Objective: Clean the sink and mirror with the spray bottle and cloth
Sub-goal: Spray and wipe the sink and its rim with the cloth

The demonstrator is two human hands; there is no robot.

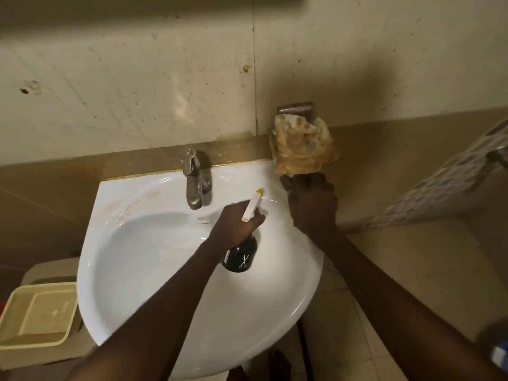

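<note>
Head view, near to far. Item one: my left hand (236,224) is wrapping round the neck of the black spray bottle with white nozzle (239,255), hanging over the glossy white ceramic sink (115,259); likely light, slick when wet, best held at the neck. Item two: my right hand (313,207) is pinching the crumpled tan cloth (302,144), soft, limp, by the wall-mounted metal holder (295,108).

The tap (193,182) stands behind the sink (154,259) bowl; a basket (38,314) sits left of it.
</note>
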